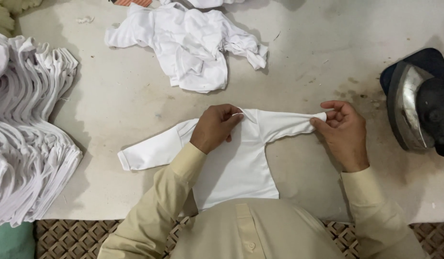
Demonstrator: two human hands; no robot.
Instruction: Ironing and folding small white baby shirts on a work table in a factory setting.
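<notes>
Bare table [303, 52] lies open at upper right and between the shirt [236, 163] and the crumpled clothes [193, 43] at top centre. A folded stack [25, 139] blocks the left edge; an iron [416, 103] blocks the right.

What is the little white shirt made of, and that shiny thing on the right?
Little white shirt: looks like soft, matte knit cloth, since it creases and lies limp. Iron: its tilted-up soleplate looks like polished metal with glints, and its dark body is probably plastic.
</notes>
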